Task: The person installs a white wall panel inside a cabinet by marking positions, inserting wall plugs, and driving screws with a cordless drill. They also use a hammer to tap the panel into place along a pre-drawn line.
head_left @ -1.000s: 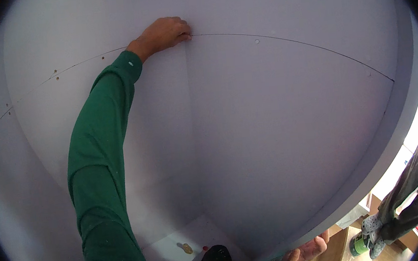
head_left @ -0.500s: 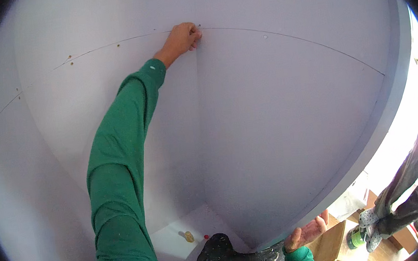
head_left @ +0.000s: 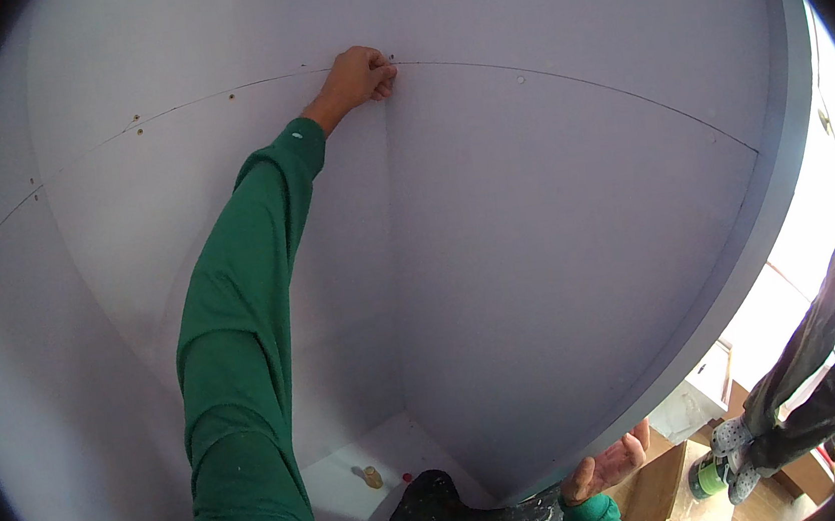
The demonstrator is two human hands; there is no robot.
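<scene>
My left hand, on a green-sleeved arm stretched upward, is closed in a pinch against the pale wall panel by the inner corner. Its fingertips meet a thin dark line drawn across the panels. Whatever they hold, if anything, is hidden. Low on the right, my right hand is beside the panel's outer edge, palm turned up and fingers apart. No object shows in it; whether it touches the edge I cannot tell.
Small holes dot the left panels near the line. A yellowish piece and a red bit lie on the bottom panel. Outside, another person's dark-trousered legs stand beside a green-labelled can and an open cardboard box.
The view has shifted slightly, so the panels sit a little further left. My left hand stays pinched at the line near the corner; my right hand remains by the edge.
</scene>
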